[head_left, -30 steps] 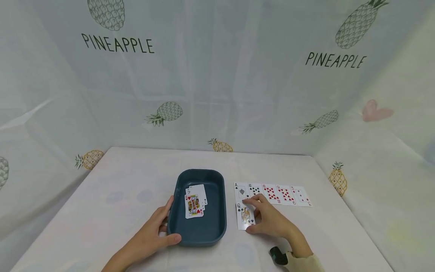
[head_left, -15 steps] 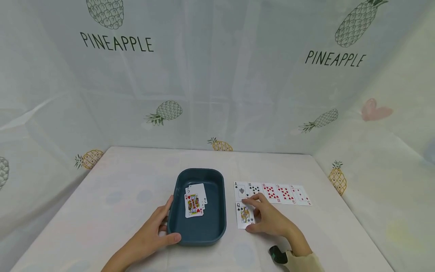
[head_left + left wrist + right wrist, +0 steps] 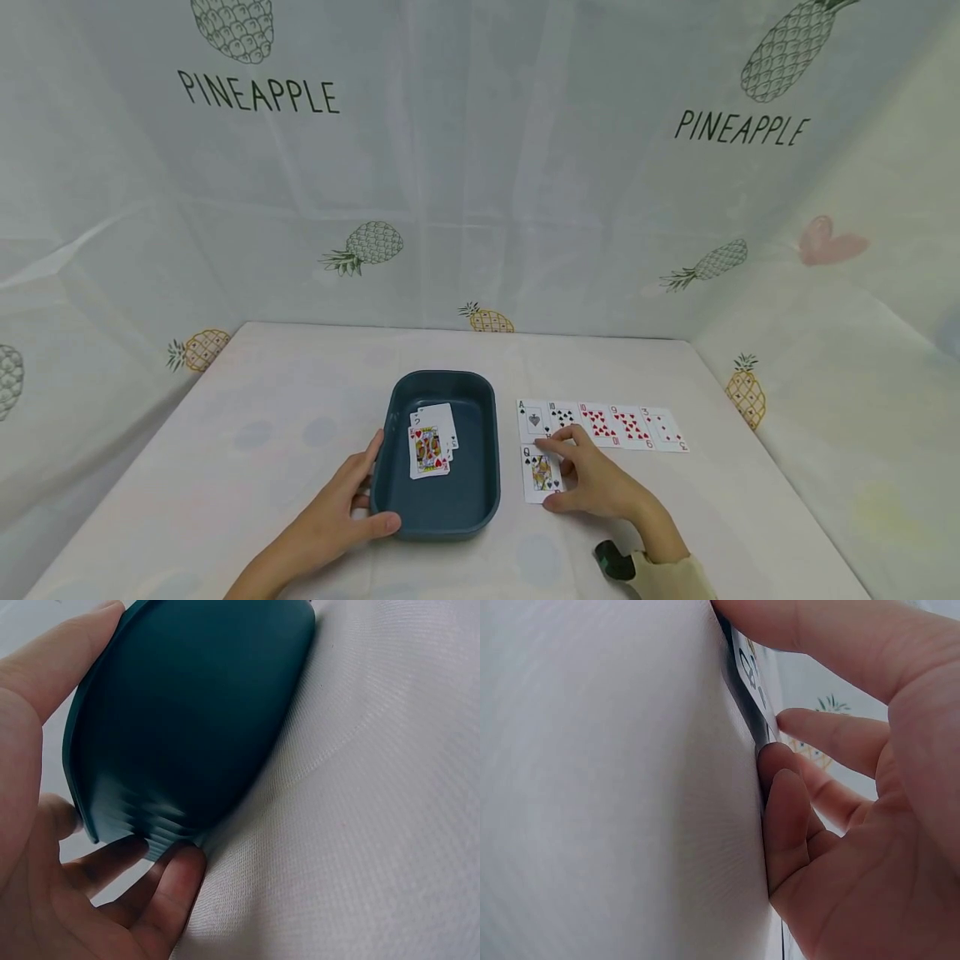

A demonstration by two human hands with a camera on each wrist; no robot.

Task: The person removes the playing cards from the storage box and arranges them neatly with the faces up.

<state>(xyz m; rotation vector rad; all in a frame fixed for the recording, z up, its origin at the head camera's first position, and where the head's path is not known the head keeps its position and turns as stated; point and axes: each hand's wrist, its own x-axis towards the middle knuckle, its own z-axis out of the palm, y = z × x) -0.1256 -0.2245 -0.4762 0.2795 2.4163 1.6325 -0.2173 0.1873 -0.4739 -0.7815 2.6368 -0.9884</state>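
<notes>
In the head view, my left hand (image 3: 322, 517) grips the left side of a dark blue-green tray (image 3: 435, 510), thumb over the rim. The left wrist view shows my fingertips against the tray's outer wall (image 3: 187, 697). Inside the tray lie a few overlapping playing cards, a king of hearts (image 3: 428, 452) on top. Right of the tray, my right hand (image 3: 596, 485) pinches a queen of spades (image 3: 541, 472) by its near and far edges. The right wrist view has this card (image 3: 751, 675) slightly raised along one edge, thumb at one end.
A row of several face-up cards lies beyond the queen, from an ace of spades (image 3: 533, 421) to a red diamond card (image 3: 663, 429) at the right. A small black object (image 3: 614, 562) is by my right cuff. Pineapple-print cloth (image 3: 525, 208) hangs behind the white-covered table (image 3: 315, 367).
</notes>
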